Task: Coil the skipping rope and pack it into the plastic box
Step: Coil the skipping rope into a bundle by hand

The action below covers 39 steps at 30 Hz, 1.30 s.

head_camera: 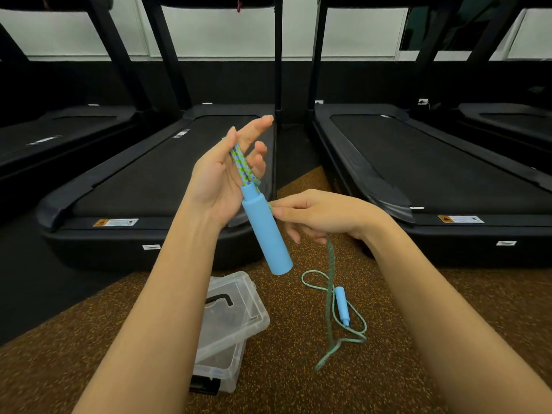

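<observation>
My left hand (222, 174) is raised, palm up, with green-and-blue rope strands (242, 165) lying across its fingers under the thumb. A blue foam handle (264, 234) hangs slanted down from those strands. My right hand (316, 213) pinches the rope just right of that handle. From it the rope (330, 297) drops to the floor and loops around the second blue handle (341, 304). The clear plastic box (230, 369) stands on the floor below my left forearm, its lid (239, 312) with a black handle tilted across the top.
Black treadmills stand ahead: one (167, 186) behind my left hand, another (433, 180) on the right, more at both sides. The floor under the box is brown speckled rubber (463, 294); black matting (35, 291) lies at the left.
</observation>
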### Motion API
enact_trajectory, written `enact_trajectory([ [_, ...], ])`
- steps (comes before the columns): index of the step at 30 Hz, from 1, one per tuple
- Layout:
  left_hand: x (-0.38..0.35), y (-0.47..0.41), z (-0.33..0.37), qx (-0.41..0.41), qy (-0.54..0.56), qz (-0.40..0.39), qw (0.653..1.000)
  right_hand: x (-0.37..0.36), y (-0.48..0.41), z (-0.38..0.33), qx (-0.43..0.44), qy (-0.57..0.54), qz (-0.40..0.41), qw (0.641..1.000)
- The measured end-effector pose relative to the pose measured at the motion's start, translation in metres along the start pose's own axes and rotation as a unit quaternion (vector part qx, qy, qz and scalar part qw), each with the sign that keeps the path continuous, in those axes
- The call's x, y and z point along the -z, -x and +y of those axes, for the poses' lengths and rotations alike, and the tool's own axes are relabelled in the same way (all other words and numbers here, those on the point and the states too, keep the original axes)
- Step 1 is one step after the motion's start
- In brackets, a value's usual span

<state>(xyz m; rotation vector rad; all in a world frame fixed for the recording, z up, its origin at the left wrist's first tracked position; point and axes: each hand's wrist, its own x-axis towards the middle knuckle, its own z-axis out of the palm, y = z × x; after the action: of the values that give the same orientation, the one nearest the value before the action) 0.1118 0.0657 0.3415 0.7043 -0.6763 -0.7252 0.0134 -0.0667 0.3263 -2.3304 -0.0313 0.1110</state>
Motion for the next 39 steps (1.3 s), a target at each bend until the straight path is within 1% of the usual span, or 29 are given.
enact_trajectory([
  [7,0.007,-0.001,0.004,-0.034,0.005,0.028,0.999,0.004,0.012,-0.015,0.017,0.047,-0.027,0.998],
  [10,0.008,-0.003,0.004,-0.032,-0.01,0.034,0.999,0.008,0.018,-0.021,0.02,0.054,-0.02,0.998],
  [21,0.006,-0.005,-0.005,-0.001,-0.122,0.043,0.992,0.019,0.031,-0.034,0.102,-0.003,0.069,0.992],
  [26,0.003,-0.004,-0.01,0.013,-0.203,0.046,0.978,0.021,0.035,-0.035,0.129,-0.08,0.135,0.979],
  [33,-0.001,-0.005,-0.018,0.071,-0.243,0.017,0.967,0.027,0.038,-0.032,0.151,-0.156,0.223,0.95],
  [39,-0.01,-0.003,-0.023,0.171,-0.246,-0.049,0.953,0.033,0.035,-0.023,0.164,-0.168,0.267,0.935],
])
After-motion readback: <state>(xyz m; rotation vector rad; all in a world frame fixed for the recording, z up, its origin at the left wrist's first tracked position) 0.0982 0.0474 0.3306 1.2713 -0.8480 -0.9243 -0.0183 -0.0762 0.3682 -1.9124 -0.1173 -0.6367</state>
